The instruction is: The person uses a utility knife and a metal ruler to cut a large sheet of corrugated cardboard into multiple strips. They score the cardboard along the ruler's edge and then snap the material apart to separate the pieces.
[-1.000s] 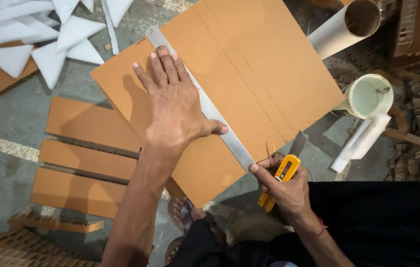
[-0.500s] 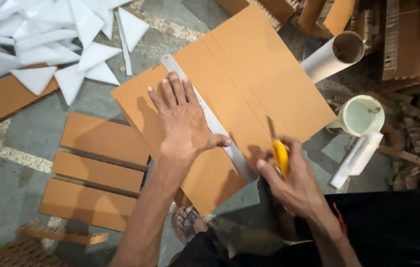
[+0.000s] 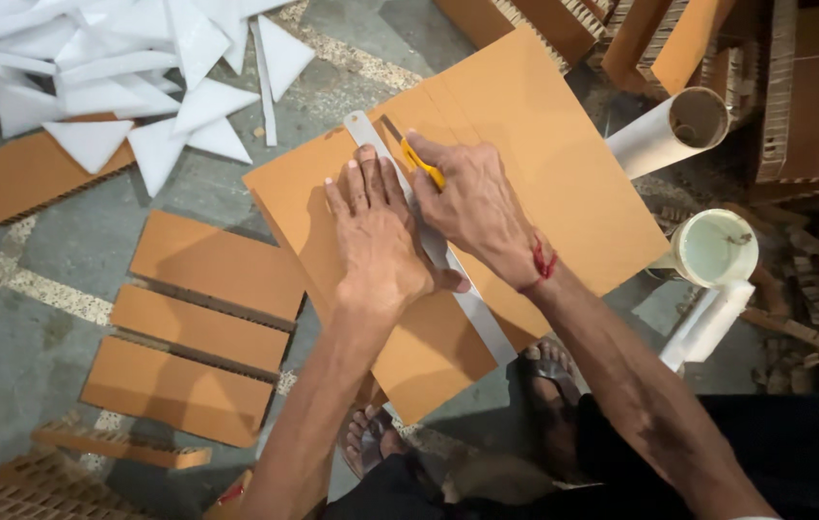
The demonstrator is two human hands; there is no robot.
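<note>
The left hand (image 3: 378, 241) lies flat and open, fingers spread, pressing down on a long metal ruler (image 3: 434, 246) that runs diagonally across a large orange cardboard sheet (image 3: 564, 183). The thumb crosses the ruler near its lower half. Just to the right of it, the right hand (image 3: 475, 207) is closed around a yellow utility knife (image 3: 421, 162), whose tip sits against the ruler's right edge near the far end of the sheet; the blade itself is too small to make out, so whether it bites into the board is hard to say. A red thread circles the right wrist.

Left of the left hand, three cut cardboard strips (image 3: 202, 327) lie side by side on the concrete floor (image 3: 34, 327), slightly apart from each other. Beyond the left hand, further away, white paper offcuts (image 3: 101, 87) are heaped, partly covering another orange board (image 3: 29, 173). To the right of the right hand sit a white roll with a cardboard core (image 3: 670, 130) and, nearer the person, a white cup (image 3: 713, 250). Below both hands, sandalled feet (image 3: 544, 371) rest at the sheet's near edge.
</note>
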